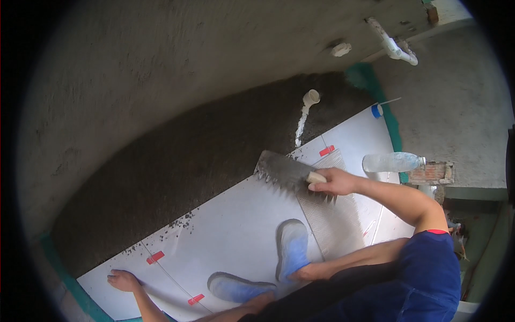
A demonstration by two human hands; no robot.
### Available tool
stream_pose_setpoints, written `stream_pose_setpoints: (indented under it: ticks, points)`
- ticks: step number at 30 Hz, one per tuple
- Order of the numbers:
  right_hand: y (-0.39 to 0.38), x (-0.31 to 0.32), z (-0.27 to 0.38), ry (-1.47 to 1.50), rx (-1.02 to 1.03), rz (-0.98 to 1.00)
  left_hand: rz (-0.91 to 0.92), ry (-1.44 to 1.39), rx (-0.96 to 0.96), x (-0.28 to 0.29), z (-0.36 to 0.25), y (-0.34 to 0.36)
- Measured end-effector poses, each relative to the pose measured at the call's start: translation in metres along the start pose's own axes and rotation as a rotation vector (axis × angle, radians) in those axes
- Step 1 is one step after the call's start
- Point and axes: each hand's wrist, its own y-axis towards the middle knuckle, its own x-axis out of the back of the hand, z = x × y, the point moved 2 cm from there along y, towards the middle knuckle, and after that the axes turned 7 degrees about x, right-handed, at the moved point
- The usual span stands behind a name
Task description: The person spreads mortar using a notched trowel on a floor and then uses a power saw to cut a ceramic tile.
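Note:
My right hand [327, 181] grips the pale handle of a notched metal trowel [281, 169], held over a grey, finely ridged tile [338, 220] lying among white tiles [209, 236]. The trowel's teeth look smeared or blurred. Down at the left, my left hand [122, 280] rests on a white tile near its edge, fingers loosely bent. Red strips [154, 257] cross the tile seams. Dark wet mortar [177, 161] borders the tiles toward the wall, with crumbs along the edge.
White pipes rise from the mortar [310, 97] and wall [391, 45]. A clear plastic bottle [391, 162] is at the right by a brick-lined opening [426, 173]. Green coating [391, 129] edges the walls. My slippered feet [294, 247] stand on the tiles. A blue round piece [376, 111] sits at the far corner.

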Motion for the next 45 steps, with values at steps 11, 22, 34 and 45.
stream_pose_setpoints:
  ticks: [11, 22, 34, 45]
  points:
    - [0.031, 0.081, 0.012, -0.609, 0.292, -0.430, -0.002, -0.078, 0.001, 0.002, -0.015, -0.009]
    - [0.092, 0.042, 0.009, -1.065, 0.507, -0.021, -0.087, -0.060, -0.013, -0.007, -0.008, -0.008]
    - [0.105, 0.006, 0.057, -1.120, 0.579, -0.137, -0.071, -0.109, 0.029, 0.003, -0.023, -0.016]
    - [0.118, -0.174, 0.182, -0.976, 0.826, 0.047, -0.135, -0.148, 0.050, 0.026, -0.039, -0.025]
